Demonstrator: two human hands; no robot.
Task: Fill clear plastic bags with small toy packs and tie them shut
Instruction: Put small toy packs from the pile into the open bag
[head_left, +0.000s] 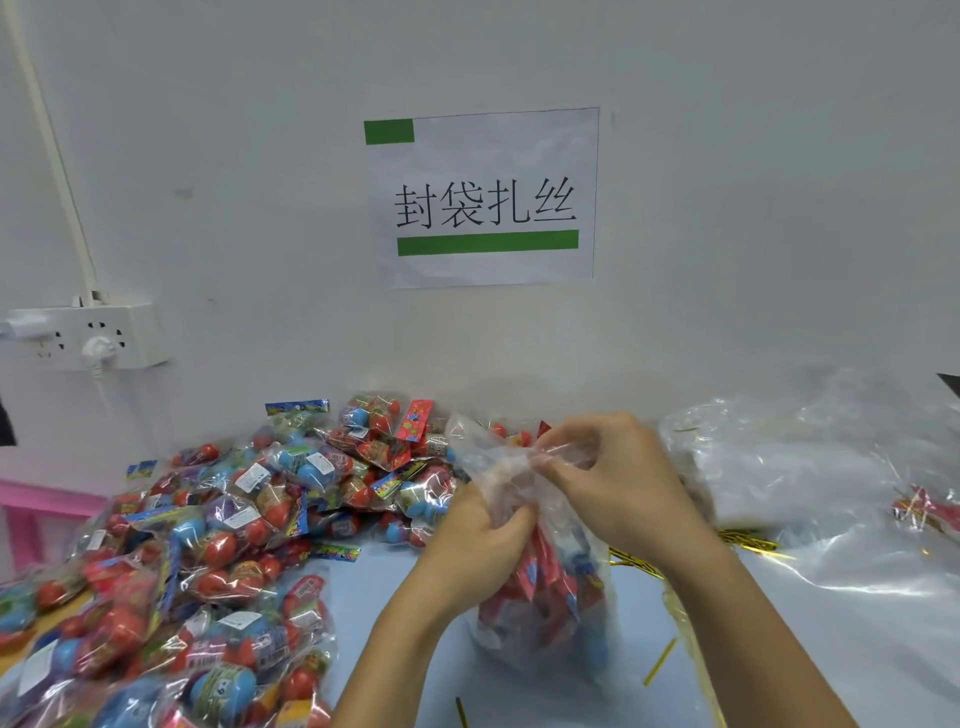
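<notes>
A clear plastic bag (545, 613) stands on the table in front of me, filled with red and blue toy packs. My left hand (478, 540) grips the bag's gathered neck from the left. My right hand (618, 473) pinches the loose top of the bag just above, fingers curled round the crumpled plastic. A big heap of small toy packs (208, 545) with red and blue eggs covers the table's left side.
Gold twist ties (748, 540) lie scattered on the light blue table (841, 644) to the right of the bag. A pile of empty clear bags (810, 467) sits at the right. A wall socket (88, 335) and a paper sign (483, 197) are on the wall behind.
</notes>
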